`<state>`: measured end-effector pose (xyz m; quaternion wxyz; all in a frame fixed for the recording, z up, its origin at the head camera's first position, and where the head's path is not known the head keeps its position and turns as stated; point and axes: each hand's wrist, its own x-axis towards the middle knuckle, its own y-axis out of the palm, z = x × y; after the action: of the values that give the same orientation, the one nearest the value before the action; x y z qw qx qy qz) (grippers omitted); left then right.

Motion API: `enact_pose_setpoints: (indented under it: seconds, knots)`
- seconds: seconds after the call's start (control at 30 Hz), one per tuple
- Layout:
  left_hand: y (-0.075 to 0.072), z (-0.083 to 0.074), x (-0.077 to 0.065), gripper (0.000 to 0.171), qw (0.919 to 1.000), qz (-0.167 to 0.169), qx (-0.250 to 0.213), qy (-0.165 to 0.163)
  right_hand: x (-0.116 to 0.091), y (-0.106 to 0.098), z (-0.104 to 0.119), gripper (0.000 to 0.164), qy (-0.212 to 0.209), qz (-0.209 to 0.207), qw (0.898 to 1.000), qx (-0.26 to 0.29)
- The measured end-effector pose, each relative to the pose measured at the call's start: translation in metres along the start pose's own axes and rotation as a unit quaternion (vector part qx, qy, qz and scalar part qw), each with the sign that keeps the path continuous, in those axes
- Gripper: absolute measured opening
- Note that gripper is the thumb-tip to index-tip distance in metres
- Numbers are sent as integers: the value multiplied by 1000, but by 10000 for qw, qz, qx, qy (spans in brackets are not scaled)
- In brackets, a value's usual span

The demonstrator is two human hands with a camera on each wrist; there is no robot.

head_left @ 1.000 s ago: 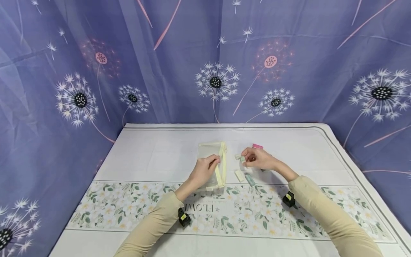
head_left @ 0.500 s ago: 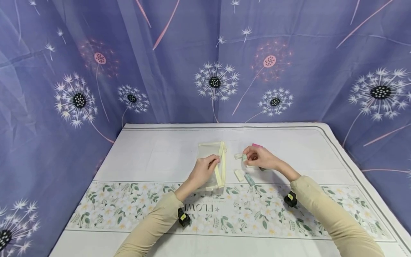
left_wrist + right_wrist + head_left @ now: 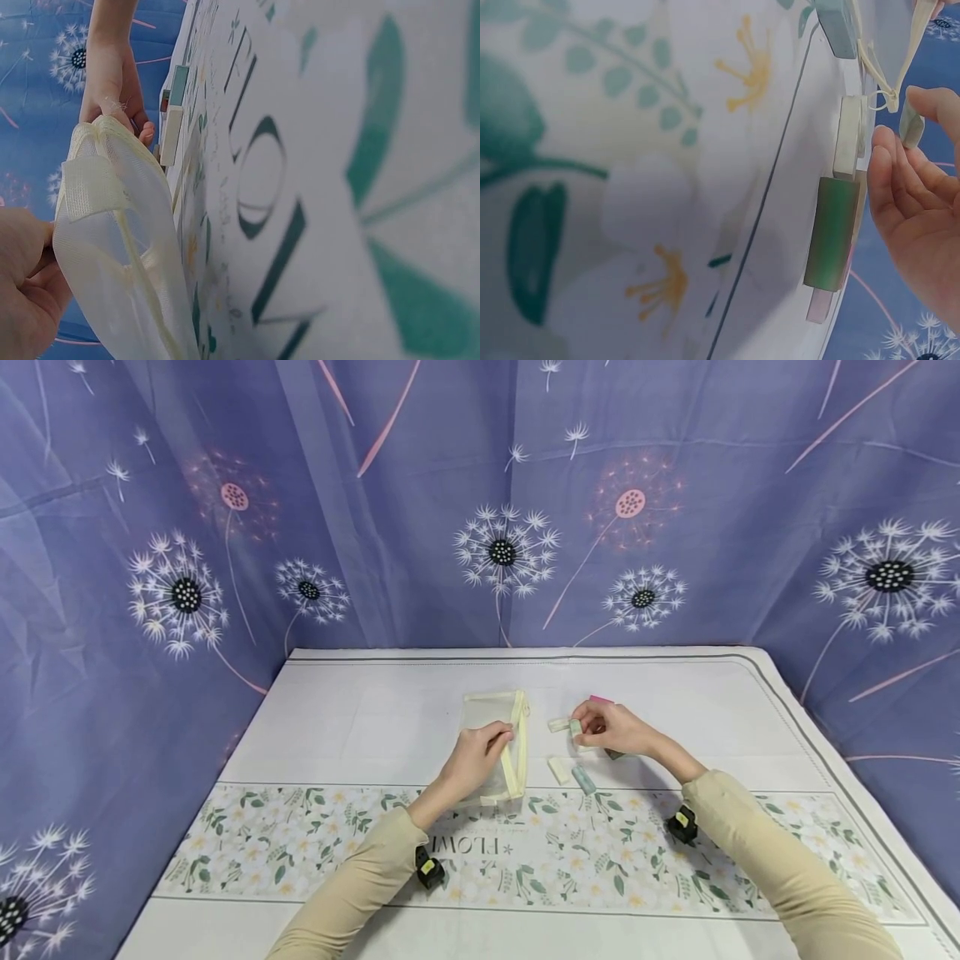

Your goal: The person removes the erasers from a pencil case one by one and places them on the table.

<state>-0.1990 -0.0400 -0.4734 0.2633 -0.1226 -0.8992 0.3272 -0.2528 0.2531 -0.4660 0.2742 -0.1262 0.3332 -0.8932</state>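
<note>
My left hand [image 3: 474,762] pinches the zip edge of a see-through mesh pouch [image 3: 520,714] with pale yellow trim. In the left wrist view the pouch [image 3: 154,262] bulges and its mesh hangs beside the fingers. Between thumb and fingers, my right hand [image 3: 621,730] pinches a small pale green eraser-like block [image 3: 576,731], raised off the table in the right wrist view. Nearest to that hand lies a whitish-green block [image 3: 558,725]. A cream block [image 3: 558,770] and a teal block [image 3: 583,780] lie side by side closer to me.
Beyond and under the right hand, a pink piece [image 3: 600,699] and a dark green block [image 3: 614,754] are partly hidden. A white cloth with a flowered band covers the table [image 3: 360,718]. A purple dandelion curtain [image 3: 420,568] hangs around its back and sides.
My right hand has shifted slightly to the right with the pale green block in its fingers. The left hand and the pouch stay where they were.
</note>
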Motion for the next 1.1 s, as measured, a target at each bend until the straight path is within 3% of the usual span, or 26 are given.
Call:
enact_pose_setpoints:
  seconds: [0.87, 1.1]
  knots:
    - [1, -2, -1, 25, 9999, 3, 6, -125, -3, -5, -9, 35, 123, 74, 9999, -33]
    - [3, -2, -1, 25, 9997, 71, 27, -240, -7, -7, 5, 35, 225, 48, 9997, -89]
